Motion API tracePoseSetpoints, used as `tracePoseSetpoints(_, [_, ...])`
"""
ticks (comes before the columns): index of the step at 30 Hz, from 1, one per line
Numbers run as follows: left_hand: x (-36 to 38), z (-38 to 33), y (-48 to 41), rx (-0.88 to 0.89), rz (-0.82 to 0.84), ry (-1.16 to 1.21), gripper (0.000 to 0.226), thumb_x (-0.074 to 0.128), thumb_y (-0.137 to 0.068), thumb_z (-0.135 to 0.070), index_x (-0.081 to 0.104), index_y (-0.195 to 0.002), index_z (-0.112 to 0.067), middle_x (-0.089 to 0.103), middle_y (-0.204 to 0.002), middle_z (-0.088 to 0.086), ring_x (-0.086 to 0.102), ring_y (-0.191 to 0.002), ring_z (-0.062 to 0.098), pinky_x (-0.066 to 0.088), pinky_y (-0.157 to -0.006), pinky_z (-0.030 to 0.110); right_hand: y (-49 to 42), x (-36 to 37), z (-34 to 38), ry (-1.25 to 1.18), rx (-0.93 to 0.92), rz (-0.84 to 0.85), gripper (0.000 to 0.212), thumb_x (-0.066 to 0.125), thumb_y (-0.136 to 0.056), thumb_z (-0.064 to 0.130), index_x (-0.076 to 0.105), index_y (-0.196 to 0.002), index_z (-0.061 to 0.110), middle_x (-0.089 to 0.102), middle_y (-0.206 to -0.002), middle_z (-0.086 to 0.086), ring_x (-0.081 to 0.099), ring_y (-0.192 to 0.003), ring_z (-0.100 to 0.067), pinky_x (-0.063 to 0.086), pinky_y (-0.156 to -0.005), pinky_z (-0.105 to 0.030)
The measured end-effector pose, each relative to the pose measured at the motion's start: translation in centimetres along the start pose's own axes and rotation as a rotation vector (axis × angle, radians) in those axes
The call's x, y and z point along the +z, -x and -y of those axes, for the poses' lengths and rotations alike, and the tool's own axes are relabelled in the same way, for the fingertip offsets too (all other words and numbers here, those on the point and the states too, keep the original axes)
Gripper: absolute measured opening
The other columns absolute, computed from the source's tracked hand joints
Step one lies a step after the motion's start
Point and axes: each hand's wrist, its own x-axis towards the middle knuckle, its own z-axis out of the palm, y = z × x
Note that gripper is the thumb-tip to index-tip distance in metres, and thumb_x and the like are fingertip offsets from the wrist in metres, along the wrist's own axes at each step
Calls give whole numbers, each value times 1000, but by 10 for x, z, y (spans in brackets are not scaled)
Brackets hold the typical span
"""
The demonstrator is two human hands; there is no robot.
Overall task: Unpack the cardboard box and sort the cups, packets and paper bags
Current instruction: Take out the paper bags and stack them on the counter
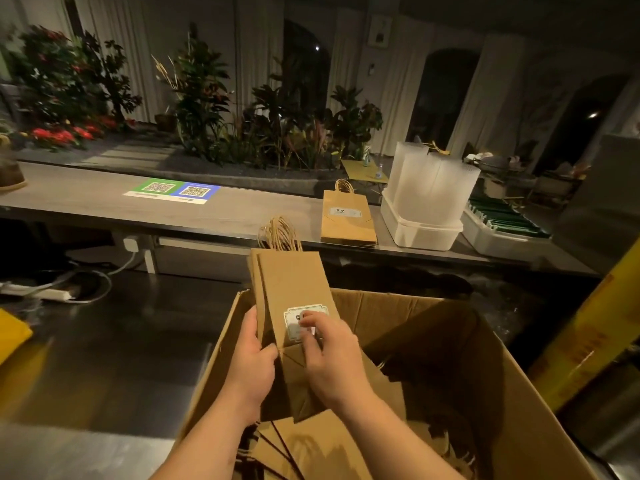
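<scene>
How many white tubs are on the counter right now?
2. One tub holds the stacked clear cups, just right of the paper bag pile; the other tub sits further right, holding green packets. More may be hidden in the dark past the right edge.

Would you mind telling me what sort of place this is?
Probably a café or drinks shop: QR codes on the counter, stacked plastic cups, and labelled paper bags.

Open counter runs from the QR sheet to the flat paper bags — beyond, a tub of cups and perhaps packets block passage.
</scene>
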Motion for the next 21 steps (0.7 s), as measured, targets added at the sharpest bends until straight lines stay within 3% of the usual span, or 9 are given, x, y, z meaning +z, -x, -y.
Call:
tracePoseSetpoints(3, [-1,-1,-1,-22,43,84,49,56,-103,-20,46,-140,-50,66,-129,-17,59,-126,11,45,-109,51,-13,-11,-20,198,63,-141,52,73,-91,32,52,-139,32,44,-145,13,35,-137,-9,34,-119,-40])
tracePoseSetpoints(4, [-2,-2,-1,-24,55,95,48,55,-103,-22,46,-141,-49,66,-131,-15,59,-127,13,45,-109,53,-16,-17,-26,135,163,-137,68,78,-87,36,44,-146,31,39,-149,12,32,-140,-12,34,-119,-40])
tracePoseSetpoints(6, [-2,-1,-2,-23,61,134,45,51,-104,-24,47,-142,-46,66,-133,-11,61,-126,16,47,-107,55,-18,-21,-29,-257,359,9,82,83,-84,36,36,-151,30,44,-147,11,45,-133,-10,48,-106,-32])
tracePoseSetpoints(7, [-2,-1,-2,-23,66,156,42,48,-105,-25,48,-142,-45,66,-133,-9,61,-126,17,48,-107,55,-18,-20,-31,-417,408,86,74,82,-85,36,40,-145,32,52,-141,12,54,-123,-6,53,-93,-25])
tracePoseSetpoints(9, [-2,-1,-3,-37,96,190,38,40,-108,-31,49,-143,-42,65,-135,-5,62,-127,20,48,-107,56,-19,-12,-35,-419,390,135,55,81,-85,40,46,-128,37,62,-126,16,63,-110,-5,54,-78,-19])
tracePoseSetpoints(14, [-2,5,-3,-19,33,46,43,53,-106,-23,45,-141,-46,65,-130,-17,59,-126,9,44,-112,50,-29,2,-31,-388,339,158,56,76,-90,40,42,-132,27,61,-129,9,63,-114,-12,59,-94,-35])
tracePoseSetpoints(16, [-3,5,-5,-2,-53,17,46,55,-104,-18,47,-130,-55,65,-126,-20,59,-123,7,46,-109,49,-34,-3,-33,-446,387,149,36,59,-101,44,45,-129,26,61,-123,9,62,-110,-12,55,-89,-31])
tracePoseSetpoints(18, [-6,4,-7,11,-139,52,46,54,-104,-18,50,-119,-62,66,-125,-19,59,-122,10,48,-105,53,-35,-8,-49,-451,493,96,37,46,-105,48,50,-131,22,64,-116,1,64,-103,-18,54,-83,-32])
tracePoseSetpoints(21, [-9,3,-10,48,-255,121,47,53,-105,-17,50,-117,-63,64,-127,-14,60,-122,16,50,-102,57,-18,-4,-97,76,541,331,52,62,-97,49,50,-139,20,64,-121,-1,63,-96,-15,56,-76,-27])
